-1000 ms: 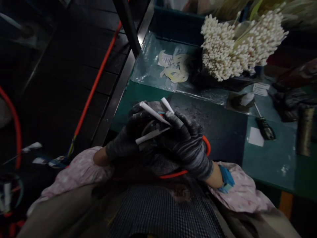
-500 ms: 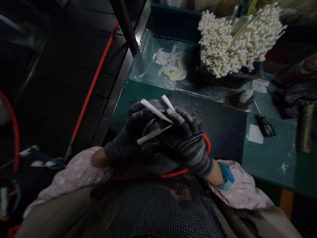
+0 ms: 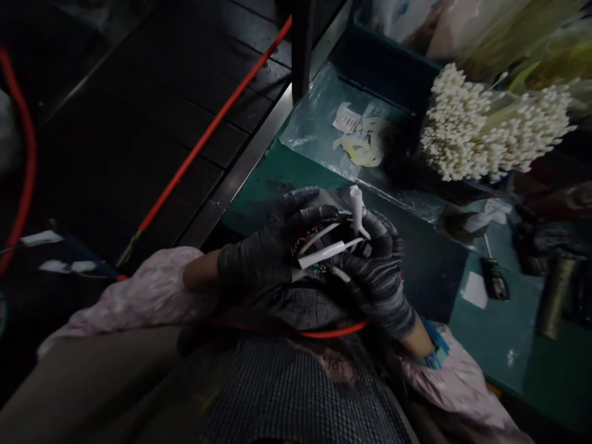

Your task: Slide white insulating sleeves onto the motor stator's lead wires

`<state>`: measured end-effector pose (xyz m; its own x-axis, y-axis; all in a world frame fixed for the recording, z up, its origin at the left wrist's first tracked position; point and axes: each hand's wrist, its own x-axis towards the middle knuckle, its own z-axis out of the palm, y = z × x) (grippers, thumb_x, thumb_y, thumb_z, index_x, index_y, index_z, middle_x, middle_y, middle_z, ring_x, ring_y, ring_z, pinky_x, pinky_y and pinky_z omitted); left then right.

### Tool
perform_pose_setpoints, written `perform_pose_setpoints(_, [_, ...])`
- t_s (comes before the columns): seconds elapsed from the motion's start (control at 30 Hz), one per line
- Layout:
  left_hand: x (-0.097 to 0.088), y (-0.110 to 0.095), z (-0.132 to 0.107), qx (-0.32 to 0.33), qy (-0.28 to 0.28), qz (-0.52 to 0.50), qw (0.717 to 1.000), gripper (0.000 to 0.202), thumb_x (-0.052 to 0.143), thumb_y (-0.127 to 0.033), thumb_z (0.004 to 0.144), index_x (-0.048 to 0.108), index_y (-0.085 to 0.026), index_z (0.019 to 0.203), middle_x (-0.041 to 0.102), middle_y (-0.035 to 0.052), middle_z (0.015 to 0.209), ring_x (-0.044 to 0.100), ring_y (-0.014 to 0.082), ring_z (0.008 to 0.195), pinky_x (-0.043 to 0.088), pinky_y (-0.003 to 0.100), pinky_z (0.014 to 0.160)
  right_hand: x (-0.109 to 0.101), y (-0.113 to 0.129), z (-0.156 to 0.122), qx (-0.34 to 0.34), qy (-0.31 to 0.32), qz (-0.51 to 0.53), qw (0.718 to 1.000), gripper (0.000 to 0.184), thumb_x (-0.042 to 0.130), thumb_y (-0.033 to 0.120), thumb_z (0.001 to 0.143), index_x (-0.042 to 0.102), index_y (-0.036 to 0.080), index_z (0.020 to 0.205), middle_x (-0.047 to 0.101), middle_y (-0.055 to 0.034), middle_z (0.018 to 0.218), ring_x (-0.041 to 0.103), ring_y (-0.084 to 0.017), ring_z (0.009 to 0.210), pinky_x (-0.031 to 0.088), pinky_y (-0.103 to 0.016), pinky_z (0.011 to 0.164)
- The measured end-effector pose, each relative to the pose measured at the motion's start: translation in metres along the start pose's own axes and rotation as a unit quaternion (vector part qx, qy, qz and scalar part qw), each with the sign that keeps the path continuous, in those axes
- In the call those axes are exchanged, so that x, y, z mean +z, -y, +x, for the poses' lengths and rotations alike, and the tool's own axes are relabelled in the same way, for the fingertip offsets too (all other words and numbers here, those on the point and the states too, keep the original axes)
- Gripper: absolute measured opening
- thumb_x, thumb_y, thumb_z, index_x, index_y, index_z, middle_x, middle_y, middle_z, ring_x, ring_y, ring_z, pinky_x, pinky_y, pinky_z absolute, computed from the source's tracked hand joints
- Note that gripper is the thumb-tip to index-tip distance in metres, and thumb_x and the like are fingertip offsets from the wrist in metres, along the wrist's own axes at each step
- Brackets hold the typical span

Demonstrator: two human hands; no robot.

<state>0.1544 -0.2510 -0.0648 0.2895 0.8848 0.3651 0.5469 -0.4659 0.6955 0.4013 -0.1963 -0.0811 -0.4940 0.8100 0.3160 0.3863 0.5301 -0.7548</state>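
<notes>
A dark housing full of wires (image 3: 318,243) is held over my lap between both gloved hands. My left hand (image 3: 263,253) curls round its left side, with fingers along the far edge. My right hand (image 3: 383,265) closes round the right side, its fingertips beside the wires. One white sleeve (image 3: 322,253) lies slantwise across the opening on a thin wire. Another white sleeve (image 3: 356,208) stands up by my right fingers. Small red wires and a bit of green show inside; the housing's underside is hidden. An orange-red cable (image 3: 333,332) passes below my hands.
On the green table (image 3: 499,345) are a screwdriver (image 3: 494,277), a white paper piece (image 3: 475,290) and pale cut-outs with a label (image 3: 365,142). A bundle of white-tipped stems (image 3: 490,129) stands at the back right. A red cable (image 3: 213,135) runs across the left.
The view has shifted, so the table things sit lower and farther right. The housing's opening now shows more wires, and one white sleeve has swung from slanted to nearly upright.
</notes>
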Motion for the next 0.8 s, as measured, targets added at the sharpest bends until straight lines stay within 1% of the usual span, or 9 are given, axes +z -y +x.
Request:
perform_pose_setpoints(0.13, [0.004,0.0,0.002,0.018,-0.03,-0.023,0.999,0.086,0.077,-0.021,0.093,0.034,-0.026,0.168,0.042,0.0166,0.17,0.037,0.0406,0.165,0.044,0.064,0.133,0.001,-0.002,-0.005,-0.029,0.002,-0.056,0.998,0.06,0.075,0.045,0.103,0.055,0.041,0.159,0.057,-0.0075,0.16,0.055,-0.039,0.146,0.048,-0.068,0.122])
perform_pose_setpoints(0.23, [0.019,0.001,-0.004,0.02,-0.089,-0.04,0.995,0.083,0.078,-0.028,0.094,0.038,-0.026,0.167,0.044,0.017,0.167,0.04,0.041,0.163,0.04,0.067,0.134,-0.001,-0.005,-0.012,-0.047,-0.002,-0.109,0.993,0.056,0.075,0.047,0.103,0.059,0.04,0.156,0.057,-0.0072,0.16,0.053,-0.039,0.146,0.046,-0.069,0.124])
perform_pose_setpoints(0.33, [0.041,0.001,-0.018,-0.009,-0.156,-0.094,0.983,0.087,0.083,-0.041,0.097,0.036,-0.03,0.17,0.049,0.0148,0.161,0.056,0.037,0.15,0.058,0.06,0.121,0.001,-0.005,-0.021,-0.077,0.001,-0.148,0.986,0.044,0.075,0.043,0.103,0.067,0.041,0.146,0.052,-0.0056,0.165,0.05,-0.039,0.15,0.044,-0.07,0.125])
perform_pose_setpoints(0.4, [0.052,-0.001,-0.026,-0.042,-0.166,-0.125,0.977,0.092,0.084,-0.047,0.098,0.031,-0.035,0.172,0.053,0.0135,0.157,0.067,0.0333,0.137,0.069,0.053,0.106,0.004,-0.002,-0.026,-0.095,0.004,-0.157,0.983,0.035,0.075,0.04,0.102,0.073,0.041,0.137,0.047,-0.0034,0.17,0.047,-0.04,0.153,0.043,-0.07,0.125])
perform_pose_setpoints(0.47, [0.057,-0.003,-0.028,-0.071,-0.152,-0.148,0.975,0.09,0.083,-0.049,0.1,0.029,-0.038,0.172,0.056,0.0129,0.157,0.071,0.0336,0.132,0.071,0.054,0.102,0.008,0.002,-0.029,-0.068,-0.009,-0.148,0.987,0.036,0.075,0.038,0.101,0.073,0.04,0.137,0.047,-0.0037,0.17,0.047,-0.04,0.154,0.044,-0.07,0.125])
perform_pose_setpoints(0.57, [0.056,-0.006,-0.019,-0.082,-0.144,-0.139,0.976,0.082,0.083,-0.049,0.1,0.037,-0.037,0.167,0.055,0.0127,0.162,0.063,0.0389,0.144,0.062,0.064,0.116,0.006,0.007,-0.031,0.02,-0.042,-0.101,0.994,0.052,0.076,0.038,0.101,0.065,0.039,0.152,0.057,-0.0076,0.163,0.054,-0.039,0.15,0.049,-0.069,0.122])
perform_pose_setpoints(0.67, [0.053,-0.009,-0.008,-0.045,-0.156,-0.07,0.984,0.075,0.081,-0.044,0.101,0.042,-0.03,0.163,0.055,0.0142,0.162,0.044,0.0438,0.162,0.047,0.074,0.129,-0.009,0.005,-0.032,0.062,-0.019,-0.039,0.997,0.054,0.08,0.037,0.098,0.067,0.04,0.15,0.061,-0.0052,0.162,0.062,-0.037,0.143,0.054,-0.065,0.12])
perform_pose_setpoints(0.73, [0.052,-0.011,-0.003,-0.031,-0.149,-0.032,0.988,0.074,0.077,-0.037,0.102,0.039,-0.03,0.165,0.055,0.0133,0.163,0.033,0.0433,0.168,0.042,0.076,0.132,-0.021,0.0,-0.031,0.079,0.011,-0.01,0.997,0.054,0.077,0.034,0.1,0.065,0.041,0.153,0.064,-0.0034,0.16,0.069,-0.033,0.137,0.06,-0.058,0.115])
perform_pose_setpoints(0.8, [0.052,-0.014,-0.001,-0.035,-0.137,-0.004,0.99,0.078,0.076,-0.03,0.099,0.036,-0.034,0.167,0.05,0.0109,0.168,0.03,0.0415,0.17,0.043,0.075,0.132,-0.029,-0.008,-0.028,0.101,0.021,0.021,0.994,0.065,0.073,0.033,0.103,0.053,0.041,0.165,0.069,-0.0049,0.155,0.074,-0.03,0.129,0.065,-0.053,0.107])
